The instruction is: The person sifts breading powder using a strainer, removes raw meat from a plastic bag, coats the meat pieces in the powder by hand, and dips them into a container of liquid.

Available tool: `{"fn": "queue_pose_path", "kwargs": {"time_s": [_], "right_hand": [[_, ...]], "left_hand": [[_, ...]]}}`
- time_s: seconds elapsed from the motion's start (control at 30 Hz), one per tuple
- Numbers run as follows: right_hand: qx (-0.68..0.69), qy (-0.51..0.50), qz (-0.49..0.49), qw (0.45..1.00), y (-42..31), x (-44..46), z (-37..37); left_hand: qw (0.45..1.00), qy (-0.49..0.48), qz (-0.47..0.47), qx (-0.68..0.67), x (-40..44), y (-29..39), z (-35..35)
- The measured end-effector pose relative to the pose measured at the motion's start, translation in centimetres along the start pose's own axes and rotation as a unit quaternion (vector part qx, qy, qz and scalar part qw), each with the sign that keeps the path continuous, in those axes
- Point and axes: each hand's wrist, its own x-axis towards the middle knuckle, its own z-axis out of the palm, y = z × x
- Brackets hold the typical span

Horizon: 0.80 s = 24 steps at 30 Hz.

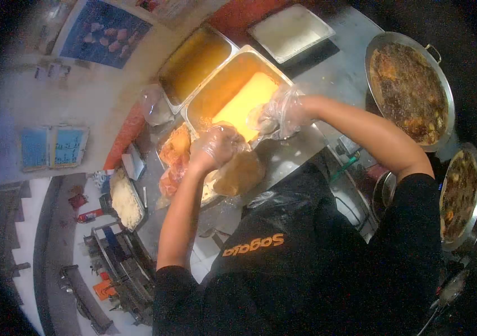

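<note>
My left hand (216,147), in a clear plastic glove, is closed at the near edge of a deep metal pan (203,101) with bright yellow liquid (249,105). Its fingers are curled, and what they grip is hidden. Just below it is a tan, rounded piece (239,172) that I cannot identify. My right hand (284,115), also gloved, is closed over the right side of the same pan. Something pale shows at its fingertips, too blurred to name. Left of my left wrist lie orange and reddish food pieces (175,145) on a tray.
A second pan of darker amber liquid (193,64) adjoins it. Behind stands a pale rectangular tray (290,32). Two large round pans of browned food (409,92) are at right. Left are a long red shape (125,134) and a tray of pale crumbs (124,199).
</note>
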Motion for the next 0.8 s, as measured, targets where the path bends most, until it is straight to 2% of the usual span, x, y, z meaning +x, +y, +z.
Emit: {"fn": "queue_pose_path", "kwargs": {"time_s": [0.07,0.1,0.17,0.2,0.3,0.37,0.4,0.47,0.57,0.63,0.67,0.73,0.8], "right_hand": [[0.025,-0.072,0.056,0.996,-0.8,1.0,-0.3],[0.025,-0.072,0.055,0.996,-1.2,1.2,-0.6],[-0.078,-0.152,0.123,0.977,-4.2,1.3,-2.6],[-0.078,-0.152,0.122,0.978,-3.5,1.3,-2.1],[0.069,-0.084,0.07,0.992,-1.7,1.6,-0.6],[-0.114,-0.108,0.05,0.986,-2.3,2.7,-0.6],[-0.115,-0.107,0.05,0.986,-2.0,2.8,-0.3],[-0.043,-0.047,0.033,0.997,-0.8,3.1,0.4],[-0.001,-0.095,-0.009,0.995,-0.1,3.9,1.3],[0.027,-0.098,-0.002,0.995,0.0,4.9,2.2],[0.054,-0.102,0.006,0.993,0.0,5.2,2.5],[0.059,-0.096,0.001,0.994,-0.3,5.6,2.3],[0.067,-0.09,-0.002,0.994,-1.0,5.7,2.5]], "left_hand": [[1.0,0.01,0.01,0.003,-0.2,0.0,0.1],[1.0,0.021,0.009,-0.01,-0.3,-0.4,0.3],[0.999,0.033,0.008,-0.022,-0.5,-0.9,0.7],[0.998,0.043,-0.006,-0.05,-0.6,-1.1,0.9],[0.994,0.058,-0.025,-0.089,-1.1,-0.9,1.1],[0.992,0.064,-0.029,-0.102,-1.1,-0.9,1.3],[0.992,0.067,-0.018,-0.101,-1.1,-1.1,1.5],[0.992,0.072,-0.008,-0.099,-0.9,-2.2,2.2],[0.985,0.113,-0.03,-0.123,-1.1,-3.6,3.2],[0.957,0.111,-0.081,-0.255,-1.2,-3.5,3.5],[0.957,0.111,-0.082,-0.256,-1.4,-3.1,3.5],[0.971,0.148,-0.075,-0.17,-1.8,-2.7,3.4],[0.966,0.146,-0.08,-0.198,-1.8,-3.7,3.8]]}}
